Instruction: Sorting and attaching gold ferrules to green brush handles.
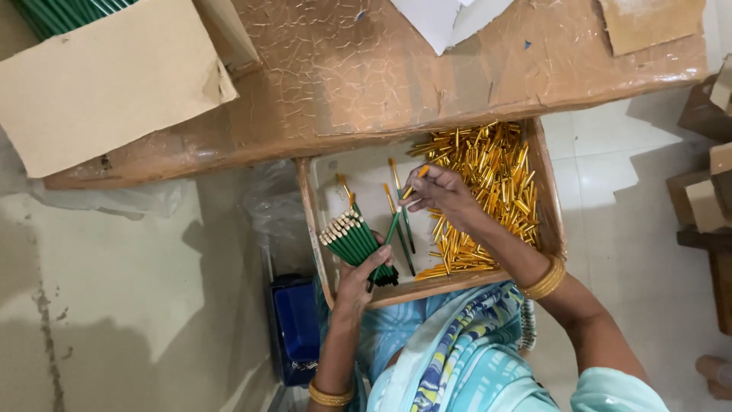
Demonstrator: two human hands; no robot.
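My left hand (358,278) grips a bundle of green pencils (352,238), their pale ends fanned out up and to the left, over the near edge of a wooden tray (550,206). My right hand (442,191) pinches one green pencil (396,221) by its top, where a gold cap (420,172) sits. That pencil slants down toward the bundle. A heap of gold metal caps (488,198) fills the tray's right half. Three capped green pencils (400,202) lie loose on the tray's white floor.
The tray rests on my lap against a brown wrapped table (366,69). A cardboard box (99,84) with more green pencils stands at the table's left. White paper (446,19) lies at the top. A blue bin (297,320) sits on the floor at left, wooden pieces (705,191) at right.
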